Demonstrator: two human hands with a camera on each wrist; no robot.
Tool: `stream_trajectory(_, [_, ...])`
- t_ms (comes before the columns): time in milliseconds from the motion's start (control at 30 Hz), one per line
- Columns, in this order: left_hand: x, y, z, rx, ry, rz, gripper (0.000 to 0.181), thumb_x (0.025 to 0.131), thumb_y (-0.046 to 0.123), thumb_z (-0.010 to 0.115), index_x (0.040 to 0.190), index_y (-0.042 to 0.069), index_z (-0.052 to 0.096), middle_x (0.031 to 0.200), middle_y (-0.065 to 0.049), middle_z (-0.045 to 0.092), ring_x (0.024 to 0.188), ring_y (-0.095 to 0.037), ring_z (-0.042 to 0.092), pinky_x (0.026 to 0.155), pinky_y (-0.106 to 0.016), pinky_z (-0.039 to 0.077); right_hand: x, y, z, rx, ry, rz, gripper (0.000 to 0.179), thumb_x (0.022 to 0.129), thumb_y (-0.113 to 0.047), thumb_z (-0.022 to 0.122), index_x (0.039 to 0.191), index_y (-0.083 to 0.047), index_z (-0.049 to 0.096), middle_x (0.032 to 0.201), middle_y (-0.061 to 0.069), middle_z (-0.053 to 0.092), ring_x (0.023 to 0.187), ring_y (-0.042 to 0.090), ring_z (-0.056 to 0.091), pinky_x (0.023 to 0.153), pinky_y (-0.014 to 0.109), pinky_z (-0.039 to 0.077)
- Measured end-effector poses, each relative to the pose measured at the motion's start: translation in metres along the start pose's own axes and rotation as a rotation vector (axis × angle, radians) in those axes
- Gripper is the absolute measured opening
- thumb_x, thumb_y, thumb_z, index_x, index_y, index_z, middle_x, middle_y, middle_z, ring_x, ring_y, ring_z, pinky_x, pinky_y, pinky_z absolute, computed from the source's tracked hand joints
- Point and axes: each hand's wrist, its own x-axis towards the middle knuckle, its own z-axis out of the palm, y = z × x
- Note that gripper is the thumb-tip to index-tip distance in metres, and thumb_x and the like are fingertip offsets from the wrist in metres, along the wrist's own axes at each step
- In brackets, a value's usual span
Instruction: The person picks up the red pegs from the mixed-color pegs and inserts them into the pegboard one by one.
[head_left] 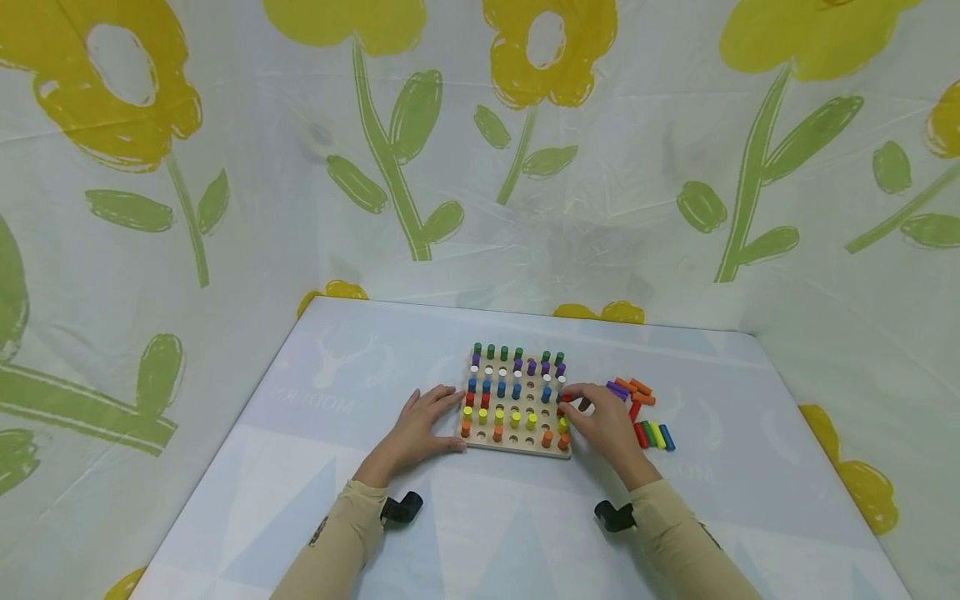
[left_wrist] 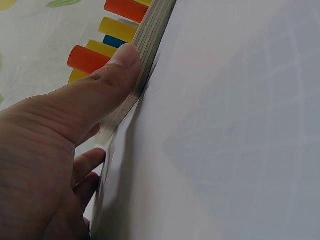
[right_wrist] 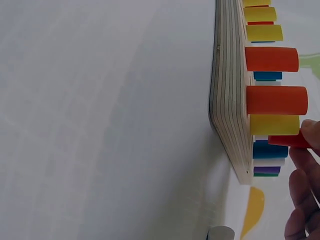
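A wooden pegboard [head_left: 517, 447] bears rows of green, purple, white, blue, red, yellow and orange pegs, with several bare holes. My right hand [head_left: 606, 423] is at the board's right edge, pinching a red peg [right_wrist: 287, 140] between thumb and fingertips. That peg's free end points at the board, just behind a yellow peg [right_wrist: 274, 124] and near a blue peg [right_wrist: 270, 149]. On the other side, my left hand [head_left: 422, 427] rests against the board's left edge. Its thumb [left_wrist: 112, 70] presses the board's side near the front corner, and the other fingers are spread further back.
Right of the board lie loose pegs: orange pegs [head_left: 642, 387], purple pegs [head_left: 617, 390], and a row with a red, a green, a yellow and a blue peg [head_left: 667, 437]. The pale table [head_left: 360, 533] meets flower-printed curtains [head_left: 622, 183] behind and at the sides.
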Motion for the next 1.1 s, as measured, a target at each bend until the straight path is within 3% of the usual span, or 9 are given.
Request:
stream_trajectory(800, [0.0, -0.001, 0.001, 0.016, 0.009, 0.02, 0.089, 0.082, 0.048, 0.083, 0.156, 0.018, 0.044, 0.158, -0.008, 0.04, 0.151, -0.03, 0.029, 0.126, -0.055, 0.001, 0.003, -0.018, 0.009, 0.051, -0.049, 0.011, 0.025, 0.093, -0.023, 0.077, 0.116, -0.012, 0.075, 0.104, 0.0, 0.071, 0.091, 0.019, 0.058, 0.075, 0.03, 0.051])
stream_trajectory(1100, [0.0, -0.001, 0.0, 0.007, 0.008, 0.017, 0.089, 0.082, 0.049, 0.083, 0.156, 0.018, 0.044, 0.159, -0.008, 0.04, 0.15, -0.029, 0.03, 0.126, -0.055, 0.001, 0.004, -0.023, 0.013, 0.092, -0.044, -0.026, 0.023, 0.092, -0.019, 0.077, 0.114, -0.012, 0.075, 0.093, -0.002, 0.067, 0.085, 0.02, 0.055, 0.073, 0.032, 0.049])
